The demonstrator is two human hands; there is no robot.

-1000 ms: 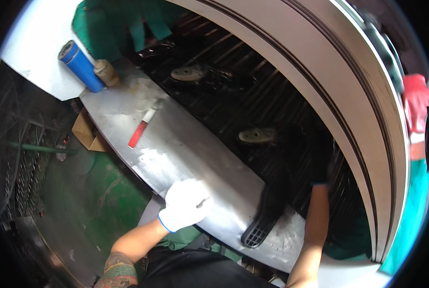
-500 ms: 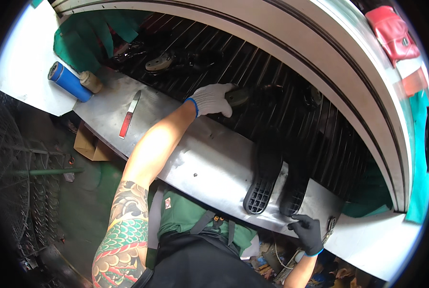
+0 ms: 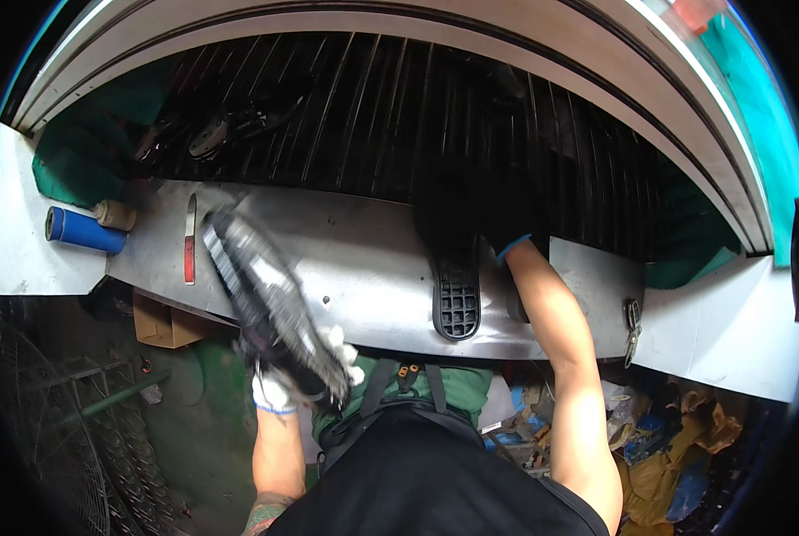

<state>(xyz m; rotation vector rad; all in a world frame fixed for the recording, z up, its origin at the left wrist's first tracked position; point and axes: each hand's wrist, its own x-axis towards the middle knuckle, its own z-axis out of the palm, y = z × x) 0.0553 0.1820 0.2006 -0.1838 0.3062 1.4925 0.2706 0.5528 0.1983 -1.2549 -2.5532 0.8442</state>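
Note:
My left hand (image 3: 272,390), in a white knit glove, is closed around a glossy black shoe (image 3: 274,290), smeared by motion. That shoe is tilted over the left part of the metal ledge (image 3: 355,304). My right hand (image 3: 517,210), in a black glove, reaches to the far ends of two black shoe soles; its fingers vanish against the dark background. One sole (image 3: 457,299) lies with its gridded part on the ledge. Beside it, the other sole (image 3: 516,308) is mostly hidden by my forearm.
Dark slats (image 3: 372,107) stretch beneath a pale curved hood, with other black shoes (image 3: 216,134) at far left. On the ledge are a red-handled knife (image 3: 189,250), a blue cylinder (image 3: 87,230), a tan roll (image 3: 115,214) and a small metal tool (image 3: 632,326). A cardboard box (image 3: 163,322) stands below.
My left hand has come back from the slats toward my body, now with the glossy shoe. My right hand has moved from the ledge's near edge up to the soles. The view has turned.

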